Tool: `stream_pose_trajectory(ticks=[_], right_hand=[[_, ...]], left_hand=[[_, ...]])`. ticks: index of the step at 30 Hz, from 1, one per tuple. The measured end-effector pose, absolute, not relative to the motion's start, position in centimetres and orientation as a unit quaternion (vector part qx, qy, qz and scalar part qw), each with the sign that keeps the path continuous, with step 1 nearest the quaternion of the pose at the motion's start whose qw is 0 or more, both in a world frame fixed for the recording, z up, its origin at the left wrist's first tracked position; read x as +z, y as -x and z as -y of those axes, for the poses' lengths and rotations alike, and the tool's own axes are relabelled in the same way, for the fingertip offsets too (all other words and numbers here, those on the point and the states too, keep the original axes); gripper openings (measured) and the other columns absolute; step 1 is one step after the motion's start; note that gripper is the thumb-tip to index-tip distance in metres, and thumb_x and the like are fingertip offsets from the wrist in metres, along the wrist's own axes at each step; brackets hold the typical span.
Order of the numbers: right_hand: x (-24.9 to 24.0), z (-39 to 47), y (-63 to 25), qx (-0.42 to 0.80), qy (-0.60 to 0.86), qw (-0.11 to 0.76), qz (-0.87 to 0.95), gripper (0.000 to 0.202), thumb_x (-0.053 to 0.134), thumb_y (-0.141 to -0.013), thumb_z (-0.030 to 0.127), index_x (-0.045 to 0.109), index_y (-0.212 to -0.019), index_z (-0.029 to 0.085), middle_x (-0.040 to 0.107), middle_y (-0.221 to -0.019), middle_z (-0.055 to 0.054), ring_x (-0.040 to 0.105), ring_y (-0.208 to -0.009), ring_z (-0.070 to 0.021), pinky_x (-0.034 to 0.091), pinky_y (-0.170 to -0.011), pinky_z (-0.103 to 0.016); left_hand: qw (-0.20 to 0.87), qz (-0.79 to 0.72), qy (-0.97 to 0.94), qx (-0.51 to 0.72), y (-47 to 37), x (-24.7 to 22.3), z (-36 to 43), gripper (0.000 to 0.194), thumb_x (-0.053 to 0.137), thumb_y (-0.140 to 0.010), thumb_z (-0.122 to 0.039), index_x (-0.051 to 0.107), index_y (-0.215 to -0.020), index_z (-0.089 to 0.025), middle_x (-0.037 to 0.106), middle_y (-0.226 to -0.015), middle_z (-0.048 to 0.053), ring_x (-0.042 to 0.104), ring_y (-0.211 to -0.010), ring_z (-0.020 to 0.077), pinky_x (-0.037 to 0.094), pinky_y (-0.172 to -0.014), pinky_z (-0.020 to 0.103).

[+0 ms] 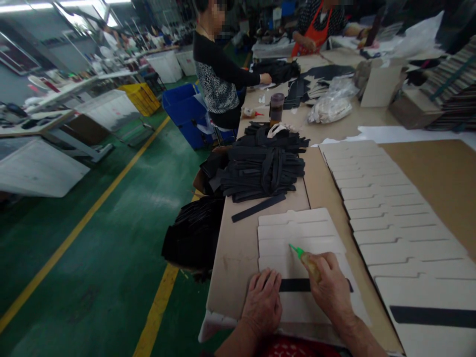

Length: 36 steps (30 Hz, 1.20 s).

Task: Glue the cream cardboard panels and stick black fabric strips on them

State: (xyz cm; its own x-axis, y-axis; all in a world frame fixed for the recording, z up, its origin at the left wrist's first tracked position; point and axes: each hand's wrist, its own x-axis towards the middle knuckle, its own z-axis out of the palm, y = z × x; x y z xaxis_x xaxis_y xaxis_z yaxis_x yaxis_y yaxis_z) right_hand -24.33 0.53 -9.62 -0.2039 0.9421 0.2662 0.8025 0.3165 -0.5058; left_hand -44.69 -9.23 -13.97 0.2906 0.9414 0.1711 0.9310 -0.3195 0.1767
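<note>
My right hand [330, 285] is closed round a small glue bottle [311, 267] with a green nozzle. The nozzle tip points left and away, over the overlapping pale cardboard pieces [293, 230] before me. Across the nearest piece lies a black strip [295, 285], partly covered by my right hand. My left hand [263, 300] lies with its fingers down at the strip's left end, gripping nothing. A loose black strip [258, 208] rests further off, beside a heap of bundled black strips [266, 166].
To the right runs a long row of overlapping cardboard pieces [405, 233], the nearest bearing a black strip [435, 316]. Beyond the heap stand a lidded drink bottle [276, 106] and a clear plastic bag [334, 101]. One person [219, 69] works at the table's left side, another [316, 29] further back.
</note>
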Motion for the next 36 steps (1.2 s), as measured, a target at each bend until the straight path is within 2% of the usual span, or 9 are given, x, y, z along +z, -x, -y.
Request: stream_pose_trajectory(ticks=[5, 9, 15, 19, 26, 32, 36], right_hand=[[-9.4, 0.2, 28.9, 0.188, 0.514, 0.269, 0.792, 0.022, 0.045, -0.093, 0.016, 0.061, -0.106, 0.021, 0.058, -0.095, -0.007, 0.060, -0.084, -0.0191, 0.052, -0.069, -0.029], [-9.7, 0.0, 27.8, 0.178, 0.534, 0.270, 0.781, 0.022, 0.046, -0.092, 0.016, 0.061, -0.107, 0.022, 0.058, -0.096, -0.007, 0.061, -0.085, -0.0197, 0.052, -0.069, -0.029], [-9.8, -0.9, 20.1, 0.090, 0.602, 0.290, 0.739, 0.017, 0.051, -0.094, 0.032, 0.063, -0.102, 0.022, 0.059, -0.096, -0.008, 0.061, -0.083, -0.0219, 0.051, -0.068, -0.033], [-9.5, -1.1, 17.3, 0.040, 0.661, 0.252, 0.706, 0.025, 0.050, -0.094, 0.043, 0.064, -0.102, 0.024, 0.059, -0.097, -0.006, 0.061, -0.078, -0.0216, 0.047, -0.055, -0.031], [-9.7, -1.2, 16.5, 0.010, 0.705, 0.228, 0.671, 0.025, 0.049, -0.094, 0.042, 0.063, -0.103, 0.024, 0.058, -0.097, -0.005, 0.060, -0.072, -0.0201, 0.041, -0.050, -0.030], [-10.1, -1.2, 17.3, 0.020, 0.696, 0.242, 0.675, 0.022, 0.049, -0.095, 0.039, 0.062, -0.107, 0.025, 0.057, -0.098, -0.006, 0.061, -0.076, -0.0211, 0.046, -0.054, -0.031], [-10.5, -0.9, 18.6, 0.071, 0.650, 0.276, 0.705, 0.022, 0.048, -0.097, 0.041, 0.062, -0.105, 0.025, 0.057, -0.097, -0.007, 0.061, -0.083, -0.0226, 0.053, -0.066, -0.035]], left_hand=[[0.028, -0.592, -0.796, 0.121, 44.6, -14.1, 9.2, 0.058, 0.050, -0.082, -0.019, 0.050, -0.140, -0.019, 0.057, -0.141, 0.004, 0.045, -0.131, 0.0264, 0.036, -0.107, 0.045], [0.018, -0.587, -0.798, 0.134, 44.6, -14.2, 9.1, 0.058, 0.050, -0.081, -0.019, 0.051, -0.139, -0.018, 0.058, -0.140, 0.004, 0.045, -0.130, 0.0257, 0.035, -0.107, 0.044], [0.003, -0.584, -0.800, 0.137, 44.8, -13.9, 9.1, 0.056, 0.051, -0.084, -0.021, 0.051, -0.140, -0.019, 0.058, -0.140, 0.002, 0.044, -0.131, 0.0244, 0.031, -0.109, 0.042], [-0.010, -0.580, -0.803, 0.138, 44.8, -13.9, 9.0, 0.055, 0.051, -0.084, -0.022, 0.051, -0.139, -0.019, 0.058, -0.139, 0.003, 0.044, -0.131, 0.0236, 0.032, -0.108, 0.040], [-0.055, -0.563, -0.807, 0.172, 45.0, -14.7, 8.8, 0.055, 0.049, -0.083, -0.020, 0.053, -0.138, -0.017, 0.061, -0.137, 0.004, 0.046, -0.130, 0.0239, 0.036, -0.105, 0.041], [-0.070, -0.550, -0.809, 0.194, 45.3, -15.1, 8.5, 0.052, 0.050, -0.081, -0.019, 0.058, -0.133, -0.017, 0.063, -0.133, 0.003, 0.048, -0.127, 0.0234, 0.037, -0.101, 0.040], [-0.082, -0.545, -0.814, 0.182, 45.6, -15.6, 8.5, 0.054, 0.052, -0.079, -0.018, 0.058, -0.133, -0.018, 0.063, -0.134, 0.002, 0.049, -0.126, 0.0229, 0.039, -0.101, 0.039]])
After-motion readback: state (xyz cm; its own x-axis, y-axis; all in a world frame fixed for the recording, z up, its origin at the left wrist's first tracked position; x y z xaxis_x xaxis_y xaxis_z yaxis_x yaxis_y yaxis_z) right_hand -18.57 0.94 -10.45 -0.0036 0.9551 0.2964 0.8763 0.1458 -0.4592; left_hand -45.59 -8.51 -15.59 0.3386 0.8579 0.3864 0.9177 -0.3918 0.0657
